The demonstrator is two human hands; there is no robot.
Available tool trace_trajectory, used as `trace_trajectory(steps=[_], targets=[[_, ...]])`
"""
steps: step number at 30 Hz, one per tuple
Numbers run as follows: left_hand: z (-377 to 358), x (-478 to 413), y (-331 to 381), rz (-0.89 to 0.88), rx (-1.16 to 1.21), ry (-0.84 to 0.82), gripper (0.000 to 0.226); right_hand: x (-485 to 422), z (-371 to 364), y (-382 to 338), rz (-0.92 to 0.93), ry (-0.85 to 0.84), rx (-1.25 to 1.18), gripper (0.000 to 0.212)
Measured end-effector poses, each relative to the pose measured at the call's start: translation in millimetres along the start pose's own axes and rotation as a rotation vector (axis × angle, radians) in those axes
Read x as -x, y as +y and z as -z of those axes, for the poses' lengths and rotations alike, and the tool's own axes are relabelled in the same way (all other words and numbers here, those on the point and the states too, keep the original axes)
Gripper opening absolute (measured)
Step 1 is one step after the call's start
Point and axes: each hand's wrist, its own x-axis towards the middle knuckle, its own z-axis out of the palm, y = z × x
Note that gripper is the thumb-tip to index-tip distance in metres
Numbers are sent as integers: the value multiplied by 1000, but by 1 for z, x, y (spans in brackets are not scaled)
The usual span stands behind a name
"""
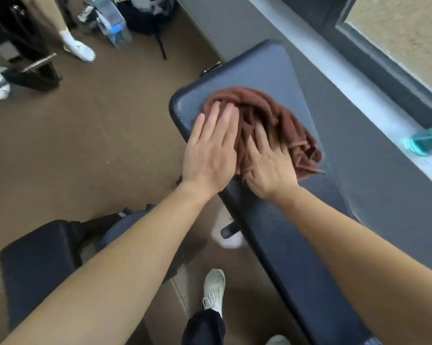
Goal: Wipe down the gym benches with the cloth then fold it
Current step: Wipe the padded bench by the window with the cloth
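Observation:
A crumpled brown cloth (272,120) lies bunched on the wide far end of a dark blue padded gym bench (257,70). My left hand (211,150) presses flat on the cloth's left edge, fingers straight and together. My right hand (268,163) presses on the cloth's near side, its fingers spread and sunk into the folds. Both palms face down and neither hand closes around the cloth. The bench pad runs from the far end down to the lower right of the view.
A second dark blue bench pad (35,260) sits at lower left. A teal bottle (426,140) lies on the window ledge at right. Another person's white shoes (79,49) and dark gym equipment stand at the upper left. My own white shoe (213,287) is on the brown floor.

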Motion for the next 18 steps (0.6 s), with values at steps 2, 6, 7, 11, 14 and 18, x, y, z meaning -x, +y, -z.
trace_trajectory(steps=[2,6,7,11,14,18], targets=[[2,-29,-25,215,130,141,57,-52,23,-13,80,103,63,76],[-2,-43,-44,526,477,378,48,-92,39,-38,153,213,128,74],[-3,-42,-42,597,569,401,45,-92,38,-38,163,240,112,73],[-9,-24,-11,927,939,499,49,-58,20,-33,247,276,60,68],[-27,27,42,1107,1220,422,55,-7,-10,-23,291,244,70,68],[-35,108,122,1216,1540,325,43,90,-56,8,317,122,101,83]])
